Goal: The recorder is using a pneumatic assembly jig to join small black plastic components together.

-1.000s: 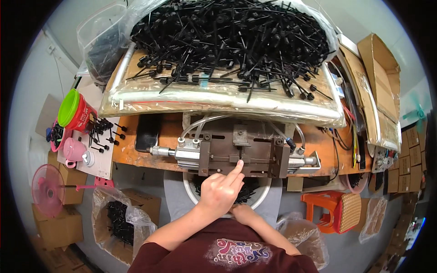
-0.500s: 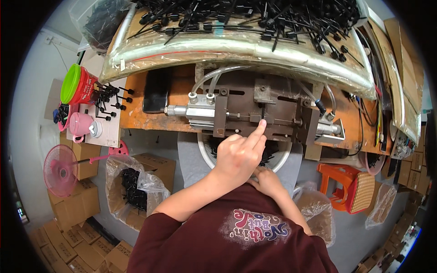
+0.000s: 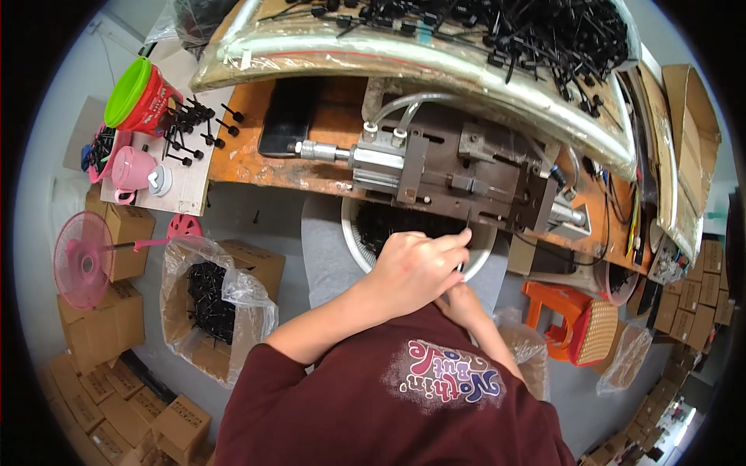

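Observation:
Just in front of the bench edge, my left hand (image 3: 417, 268) is closed in a pinch, thumb and index finger together on a thin black stick-like part (image 3: 468, 217) that points up toward the fixture. My right hand (image 3: 465, 304) sits close below, against my left hand; its fingers are curled and partly hidden, so what they hold does not show. Beyond my hands stands a dark metal fixture (image 3: 435, 167) with a silver air cylinder (image 3: 377, 165). Beneath my hands is a white round basket (image 3: 349, 237) holding black parts.
A plastic-wrapped tray (image 3: 326, 66) heaped with black stick parts (image 3: 556, 35) overhangs the bench. To the left are a black phone-like slab (image 3: 286, 120), a red bucket (image 3: 151, 113), a pink cup (image 3: 130, 168) and a pink fan (image 3: 84, 260). An orange stool (image 3: 563, 314) stands at right.
My left hand has drawn back from the fixture, where its index fingertip touched a black part in the clamp. It is now nearer my right hand. The view has shifted slightly.

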Demonstrator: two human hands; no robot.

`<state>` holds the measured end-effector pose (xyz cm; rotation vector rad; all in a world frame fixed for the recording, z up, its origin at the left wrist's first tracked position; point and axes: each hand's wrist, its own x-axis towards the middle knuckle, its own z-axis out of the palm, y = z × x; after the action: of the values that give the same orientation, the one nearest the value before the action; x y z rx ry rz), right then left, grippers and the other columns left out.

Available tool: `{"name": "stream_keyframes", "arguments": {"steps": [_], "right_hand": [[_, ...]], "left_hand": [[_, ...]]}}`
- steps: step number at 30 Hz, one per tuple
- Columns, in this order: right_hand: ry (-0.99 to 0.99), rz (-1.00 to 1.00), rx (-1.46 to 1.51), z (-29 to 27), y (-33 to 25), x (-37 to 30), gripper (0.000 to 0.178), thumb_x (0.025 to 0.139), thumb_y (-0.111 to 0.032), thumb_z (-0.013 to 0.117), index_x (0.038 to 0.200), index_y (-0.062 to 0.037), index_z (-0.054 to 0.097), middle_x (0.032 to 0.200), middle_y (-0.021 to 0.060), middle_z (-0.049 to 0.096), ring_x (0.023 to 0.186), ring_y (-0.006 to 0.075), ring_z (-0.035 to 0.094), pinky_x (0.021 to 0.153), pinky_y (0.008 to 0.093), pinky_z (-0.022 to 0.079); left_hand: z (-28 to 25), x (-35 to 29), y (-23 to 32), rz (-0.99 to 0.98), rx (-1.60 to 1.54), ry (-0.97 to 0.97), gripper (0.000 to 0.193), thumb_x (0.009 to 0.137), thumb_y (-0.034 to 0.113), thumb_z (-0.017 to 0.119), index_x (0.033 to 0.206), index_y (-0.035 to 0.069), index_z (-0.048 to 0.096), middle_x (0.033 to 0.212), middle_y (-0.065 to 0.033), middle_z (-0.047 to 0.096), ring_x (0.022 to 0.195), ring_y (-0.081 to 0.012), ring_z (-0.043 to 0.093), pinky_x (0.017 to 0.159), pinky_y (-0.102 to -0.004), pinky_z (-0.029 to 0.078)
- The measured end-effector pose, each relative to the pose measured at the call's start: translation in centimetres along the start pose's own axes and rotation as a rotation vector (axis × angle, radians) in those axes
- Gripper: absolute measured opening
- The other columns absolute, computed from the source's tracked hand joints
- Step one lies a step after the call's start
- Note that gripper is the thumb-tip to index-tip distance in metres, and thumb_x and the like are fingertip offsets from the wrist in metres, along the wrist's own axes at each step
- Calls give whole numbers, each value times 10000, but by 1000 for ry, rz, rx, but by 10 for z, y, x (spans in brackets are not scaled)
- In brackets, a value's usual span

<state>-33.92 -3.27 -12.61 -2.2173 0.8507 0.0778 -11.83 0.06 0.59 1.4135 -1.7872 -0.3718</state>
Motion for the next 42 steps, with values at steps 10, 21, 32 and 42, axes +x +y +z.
{"name": "stream_keyframes", "arguments": {"steps": [10, 21, 32, 42], "right_hand": [[-110, 5, -26, 70, 26, 27, 274, 930, -239, 486, 1037, -62, 666, 1013, 122, 678, 970, 289, 618, 881, 409, 422], [-324, -10, 154, 81, 22, 66, 487, 963, -292, 438, 1406, -93, 400, 1394, 157, 463, 1270, 331, 442, 1061, 412, 345], [-263, 13, 354, 65, 23, 59, 355, 860, -245, 614, 1169, -72, 608, 1188, 174, 611, 1055, 349, 607, 933, 401, 473], [-257, -138, 245, 45, 44, 39, 380, 746, -120, 692, 1125, -127, 661, 1129, 115, 662, 1005, 330, 632, 901, 412, 491]], "left_hand": [[83, -109, -91, -506, 64, 174, 560, 704, 305, 788, 1176, 65, 606, 1265, -180, 557, 1126, -347, 541, 927, -422, 452], [98, -143, -213, -856, 379, -70, 308, 837, 199, 576, 1046, -28, 578, 969, -210, 633, 727, -376, 649, 647, -460, 541], [81, -134, -203, -929, 335, -86, 275, 823, 226, 596, 789, -42, 649, 843, -252, 641, 814, -405, 637, 749, -478, 525], [77, -120, -190, -810, 744, -346, 413, 728, 246, 687, 983, -72, 622, 922, -247, 657, 892, -376, 636, 839, -442, 499]]}}
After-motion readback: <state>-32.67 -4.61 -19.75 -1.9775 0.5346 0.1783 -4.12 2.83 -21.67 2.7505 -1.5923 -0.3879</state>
